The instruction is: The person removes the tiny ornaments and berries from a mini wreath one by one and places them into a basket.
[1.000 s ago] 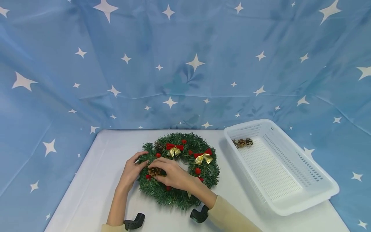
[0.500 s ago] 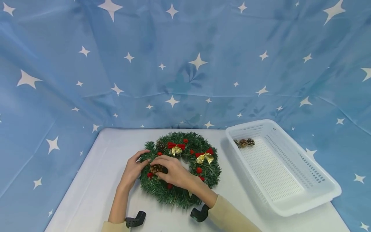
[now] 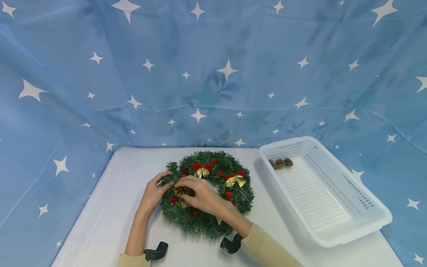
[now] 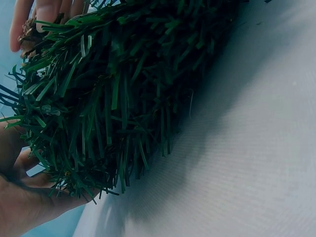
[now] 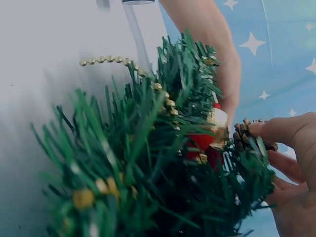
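Observation:
A green Christmas wreath [image 3: 241, 200] with red-and-gold bows, red balls and pine cones lies on the white table. My right hand [image 3: 205, 196] pinches a brown pine cone [image 3: 180, 191] between thumb and fingers, over the wreath's left side. In the right wrist view that pine cone [image 5: 242, 136] sits right at the green sprigs, beside a red-and-gold bow [image 5: 217, 129]. My left hand [image 3: 154, 193] grips the wreath's outer left edge, its fingertips among the sprigs. Greenery partly hides those fingers in the left wrist view.
On the right stands a white perforated plastic basket [image 3: 337, 237] with several small pine cones [image 3: 280, 163] in its far left corner. A blue curtain [image 3: 213, 92] with white stars hangs behind the table [image 3: 100, 222]. A gold bead string [image 5: 106, 59] trails off the wreath.
The head view has shifted slightly. My right hand has moved a little up with the pine cone, showing more of the gold under it. The left hand keeps its place on the wreath.

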The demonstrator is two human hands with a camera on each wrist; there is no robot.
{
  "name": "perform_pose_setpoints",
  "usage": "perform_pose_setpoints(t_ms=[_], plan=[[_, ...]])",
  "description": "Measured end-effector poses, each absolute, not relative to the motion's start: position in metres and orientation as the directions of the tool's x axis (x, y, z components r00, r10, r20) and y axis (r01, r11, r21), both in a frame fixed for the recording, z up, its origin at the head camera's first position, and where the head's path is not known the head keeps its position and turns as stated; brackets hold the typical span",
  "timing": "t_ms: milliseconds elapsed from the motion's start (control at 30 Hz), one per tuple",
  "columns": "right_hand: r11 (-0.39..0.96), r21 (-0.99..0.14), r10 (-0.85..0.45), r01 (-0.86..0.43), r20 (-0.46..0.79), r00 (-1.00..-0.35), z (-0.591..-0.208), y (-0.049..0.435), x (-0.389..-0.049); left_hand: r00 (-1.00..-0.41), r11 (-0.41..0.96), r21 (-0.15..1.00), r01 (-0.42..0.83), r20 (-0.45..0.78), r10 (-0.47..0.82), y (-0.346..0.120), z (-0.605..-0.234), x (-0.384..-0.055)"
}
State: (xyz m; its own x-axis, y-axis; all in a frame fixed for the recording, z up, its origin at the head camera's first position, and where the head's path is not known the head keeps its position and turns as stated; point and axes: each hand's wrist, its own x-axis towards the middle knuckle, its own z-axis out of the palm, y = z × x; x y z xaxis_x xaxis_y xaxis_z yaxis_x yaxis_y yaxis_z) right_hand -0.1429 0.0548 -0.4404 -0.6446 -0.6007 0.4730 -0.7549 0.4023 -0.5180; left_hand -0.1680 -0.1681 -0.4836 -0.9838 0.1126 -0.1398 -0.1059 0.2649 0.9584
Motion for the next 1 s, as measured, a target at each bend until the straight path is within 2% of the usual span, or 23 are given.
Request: perform_pose_setpoints(t_ms=[433, 800, 1000], plan=[[0.390, -0.527, -0.572, -0.755, 0.504, -0.647, -0.426, 0.072, -0.145, -0.985, 0.275, 0.956, -0.104, -0.138, 0.106, -0.168, -0.482, -0.167], [0.355, -0.691, -0.533, -0.629, 0.404, -0.744, -0.415, 0.091, -0.147, -0.983, 0.276, 0.954, -0.114, -0.148, 0.107, -0.169, -0.485, -0.169], [0.320, -0.717, -0.522, -0.619, 0.412, -0.747, -0.410, 0.099, -0.149, -0.983, 0.277, 0.955, -0.108, -0.144, 0.111, -0.169, -0.483, -0.168]])
